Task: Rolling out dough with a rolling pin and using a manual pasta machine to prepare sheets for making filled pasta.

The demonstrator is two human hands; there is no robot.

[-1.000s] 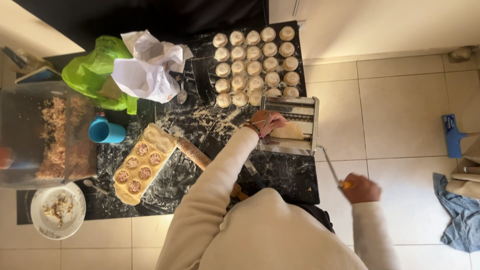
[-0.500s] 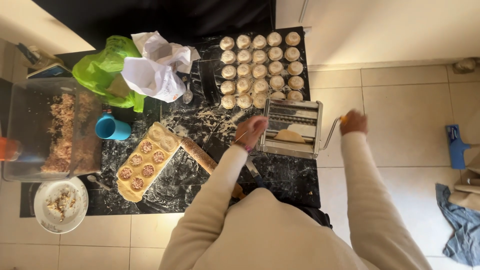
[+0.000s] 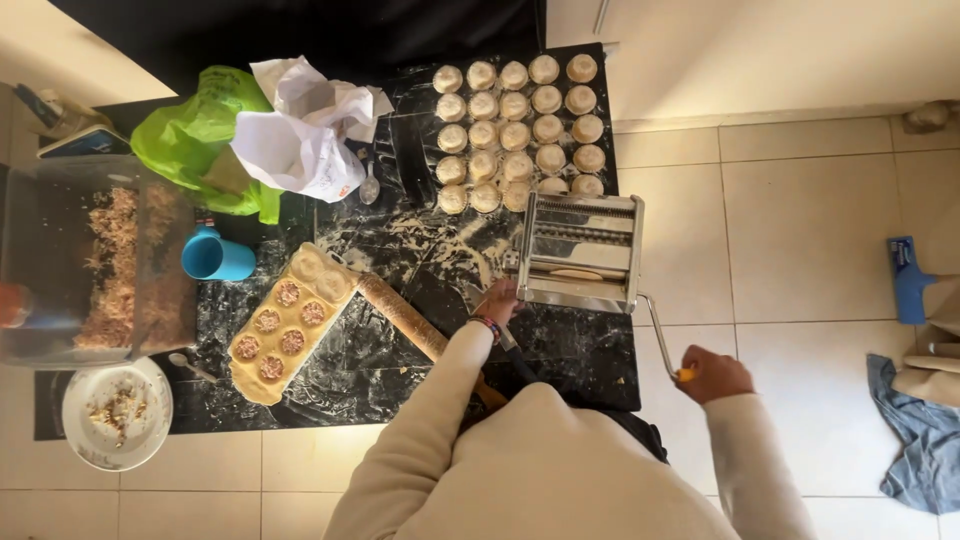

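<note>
**Pasta machine at the counter's edge**

A shiny metal pasta machine (image 3: 580,252) stands at the right edge of the black, floured counter. A pale dough sheet (image 3: 575,273) lies in its rollers. Its thin crank handle (image 3: 664,340), orange-tipped, sticks out over the tiled floor.

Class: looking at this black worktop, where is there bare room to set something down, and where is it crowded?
Bare room: the worktop strip below the pasta machine, and the floury patch between the rolling pin and the dough rounds. Crowded: the left end, with the filled mould, blue cup and bags.
</note>
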